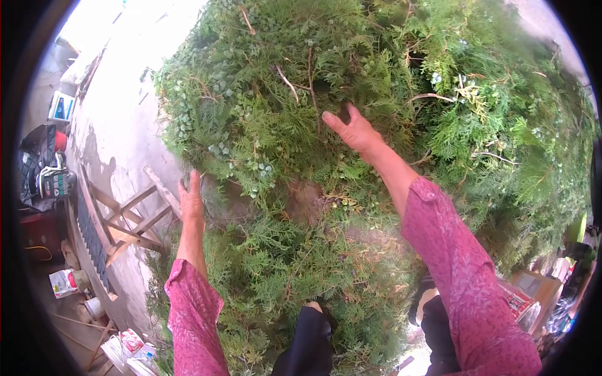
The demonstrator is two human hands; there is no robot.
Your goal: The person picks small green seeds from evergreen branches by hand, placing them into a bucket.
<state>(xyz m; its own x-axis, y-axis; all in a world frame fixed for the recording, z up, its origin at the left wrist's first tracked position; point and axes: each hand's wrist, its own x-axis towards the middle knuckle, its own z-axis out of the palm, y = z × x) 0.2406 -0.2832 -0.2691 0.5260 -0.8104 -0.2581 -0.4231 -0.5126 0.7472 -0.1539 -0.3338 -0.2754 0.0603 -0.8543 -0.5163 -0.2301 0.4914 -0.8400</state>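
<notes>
1. The person stands close in front of a big heap of green branches, cut evergreen twigs piled high, which fills most of the view.
2. The right hand is laid flat on the upper middle of the heap. Its fingers are spread and partly sunk among the twigs, and it clasps nothing.
3. The left hand is at the left edge of the heap, fingers straight and pointing up, the palm against the foliage. It also is unclenched and holds nothing.
4. To handle such a heap well, I think both palms should press evenly. The twigs are loose and springy, so a push from one side only may let a part slide off.
5. The bare brown stems stick out near the right hand and could scratch the wrist.
6. On the left the room is narrow: a pale wall is near, and a wooden frame leans on it just beside the left hand.
7. Below on the left the ground holds clutter: bags and small containers.
8. On the right there is a cardboard box low down, so free room is mostly behind the person.
</notes>
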